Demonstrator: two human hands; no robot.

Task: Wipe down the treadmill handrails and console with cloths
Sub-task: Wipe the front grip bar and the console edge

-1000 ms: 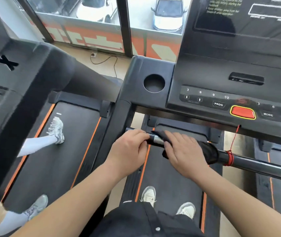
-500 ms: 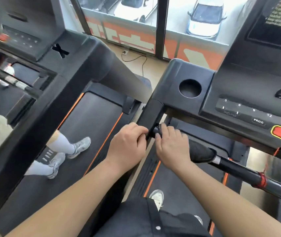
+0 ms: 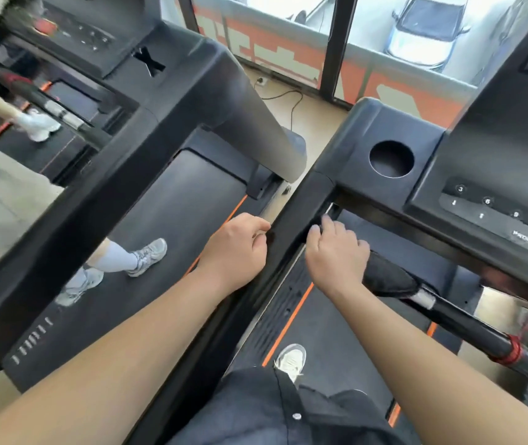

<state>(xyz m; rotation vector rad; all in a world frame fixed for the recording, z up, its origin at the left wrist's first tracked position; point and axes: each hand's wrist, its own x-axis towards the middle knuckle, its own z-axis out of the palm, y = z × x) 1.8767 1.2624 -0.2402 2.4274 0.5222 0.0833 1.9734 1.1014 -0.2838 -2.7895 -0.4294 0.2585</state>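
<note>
My right hand (image 3: 336,255) grips a black cloth (image 3: 388,279) wrapped round the left end of the front handrail (image 3: 468,326). Its fingertips reach the corner where that bar meets the left side handrail (image 3: 291,226). My left hand (image 3: 237,248) sits on the outer side of the side handrail, with curled fingers and thumb closed on its edge. No cloth shows in that hand. The console (image 3: 497,216), with number buttons and a round cup hole (image 3: 391,159), lies up and to the right of both hands.
A second treadmill (image 3: 147,130) stands close on the left, and a person's legs in white socks (image 3: 115,255) are on its belt. A red cord loop (image 3: 511,350) circles the front handrail on the right. Windows and a floor cable lie ahead.
My right hand slid the cloth left along the front handrail to its corner. My left hand left the bar end and moved onto the outer edge of the side handrail. The view swung left.
</note>
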